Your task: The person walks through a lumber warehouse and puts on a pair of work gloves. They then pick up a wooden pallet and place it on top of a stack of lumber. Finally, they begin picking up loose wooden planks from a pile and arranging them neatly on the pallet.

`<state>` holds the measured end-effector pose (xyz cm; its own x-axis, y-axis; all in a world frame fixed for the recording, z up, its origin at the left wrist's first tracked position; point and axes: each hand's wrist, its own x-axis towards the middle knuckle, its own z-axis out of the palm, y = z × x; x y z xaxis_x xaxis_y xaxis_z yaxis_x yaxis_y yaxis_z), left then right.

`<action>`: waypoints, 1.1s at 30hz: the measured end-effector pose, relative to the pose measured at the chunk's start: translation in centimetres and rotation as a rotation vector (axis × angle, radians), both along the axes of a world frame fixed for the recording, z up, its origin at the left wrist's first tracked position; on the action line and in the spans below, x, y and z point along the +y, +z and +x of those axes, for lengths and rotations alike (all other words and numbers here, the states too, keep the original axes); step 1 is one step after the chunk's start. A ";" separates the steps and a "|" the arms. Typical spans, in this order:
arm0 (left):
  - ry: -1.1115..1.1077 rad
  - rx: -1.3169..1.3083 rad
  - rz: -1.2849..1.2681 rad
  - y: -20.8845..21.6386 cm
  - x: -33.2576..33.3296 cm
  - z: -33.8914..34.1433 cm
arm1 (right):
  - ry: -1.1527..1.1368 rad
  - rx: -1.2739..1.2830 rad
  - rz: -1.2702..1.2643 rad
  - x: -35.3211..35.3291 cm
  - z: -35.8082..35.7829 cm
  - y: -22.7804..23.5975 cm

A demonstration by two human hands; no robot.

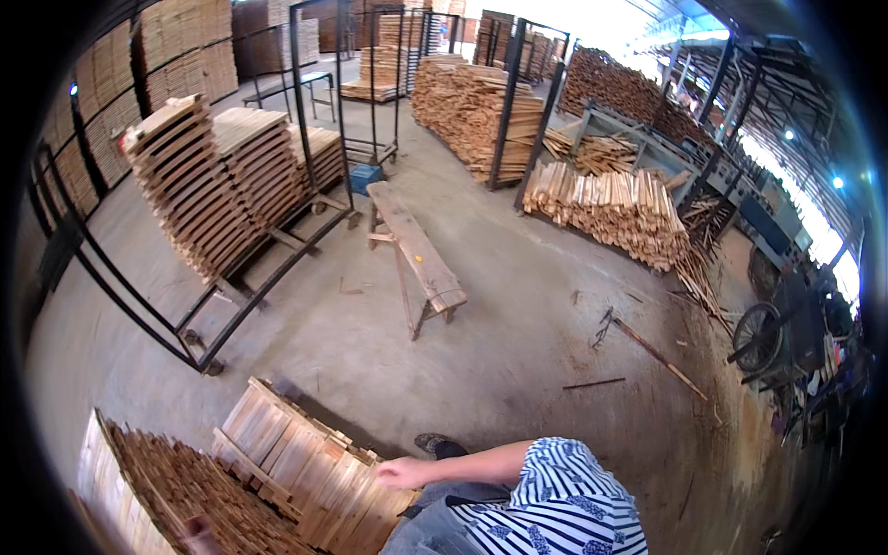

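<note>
My right hand (400, 473) rests at the right edge of a row of pale wooden slats (305, 453), its fingers curled downward. What those fingers hold, if anything, is hidden beneath them. The slats lie side by side, and a narrow strip crosses over them. At the bottom left, part of my left hand (199, 536) shows small and blurred beside a tall stack of wooden slats (176, 472) with many dark edges; its fingers cannot be made out. My right arm comes out of a striped sleeve (564, 481).
A narrow wooden bench (416, 245) stands ahead. On the left, a black wheeled metal rack (268, 287) carries stacked slatted panels (208, 176). Piles of wood strips (601, 208) lie at the right, near a cart wheel (758, 338). A long-handled rake (657, 351) lies on the concrete floor.
</note>
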<state>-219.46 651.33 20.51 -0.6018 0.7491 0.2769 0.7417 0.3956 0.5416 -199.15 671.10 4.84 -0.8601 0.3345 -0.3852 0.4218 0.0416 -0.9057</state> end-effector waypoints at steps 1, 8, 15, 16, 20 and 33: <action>-0.010 0.017 -0.010 -0.1 0.3 0.4 | -0.002 0.064 -0.198 -0.3 -1.9 2.7; -0.128 0.217 -0.406 -2.7 8.6 4.9 | -0.133 0.362 -0.833 5.6 -3.9 8.9; -0.085 0.339 0.027 0.3 17.1 8.9 | -0.323 0.208 -1.271 13.8 1.2 10.1; -0.071 0.320 0.072 -0.1 17.4 9.5 | -0.326 0.209 -1.319 14.3 2.3 9.3; 0.051 0.364 0.135 1.3 20.3 9.7 | -0.063 0.260 -1.402 18.2 1.5 12.9; 0.245 0.284 0.222 0.0 20.6 15.6 | -0.044 0.268 -1.080 22.0 1.0 10.2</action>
